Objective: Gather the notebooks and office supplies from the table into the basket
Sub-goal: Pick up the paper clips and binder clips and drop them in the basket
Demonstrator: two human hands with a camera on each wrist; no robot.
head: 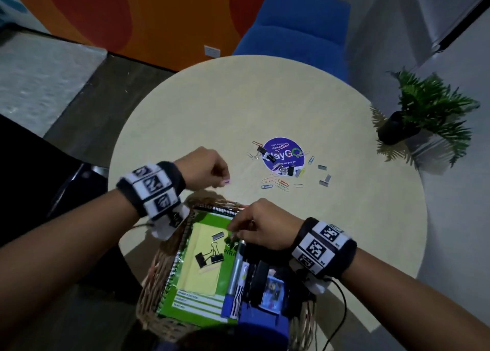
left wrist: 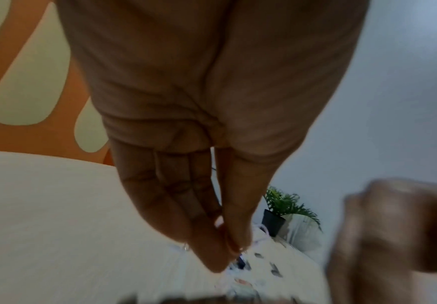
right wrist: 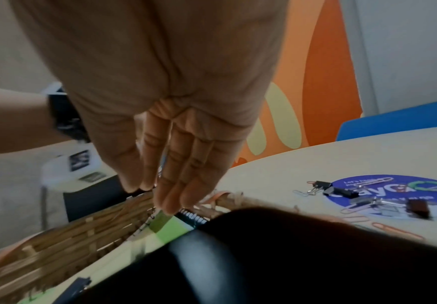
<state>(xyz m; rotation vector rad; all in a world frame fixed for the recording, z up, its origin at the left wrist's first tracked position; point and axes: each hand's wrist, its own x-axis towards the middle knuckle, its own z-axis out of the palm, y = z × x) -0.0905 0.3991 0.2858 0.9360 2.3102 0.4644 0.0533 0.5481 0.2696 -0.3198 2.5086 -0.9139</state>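
Note:
A wicker basket (head: 156, 271) at the table's near edge holds a green spiral notebook (head: 196, 300), a yellow pad (head: 201, 247), black binder clips (head: 209, 257), a staple strip (head: 218, 235) and pens (head: 236, 265). My left hand (head: 224, 180) hovers just beyond the basket's far rim and pinches a pink paper clip (head: 226, 182); its fingertips (left wrist: 212, 265) are pressed together. My right hand (head: 234, 231) hangs over the notebook's top edge (right wrist: 170, 230) with straight fingers (right wrist: 170, 203) pointing down, and I see nothing held between them. Loose paper clips (head: 275, 184), binder clips (head: 261, 151) and staple strips (head: 325, 180) lie around a purple sticker (head: 283, 157).
The round beige table (head: 238, 106) has a blue chair (head: 299, 24) behind it and a potted plant (head: 424, 111) on the floor to its right. A blurred black item (right wrist: 290, 257) in the basket fills the lower part of the right wrist view.

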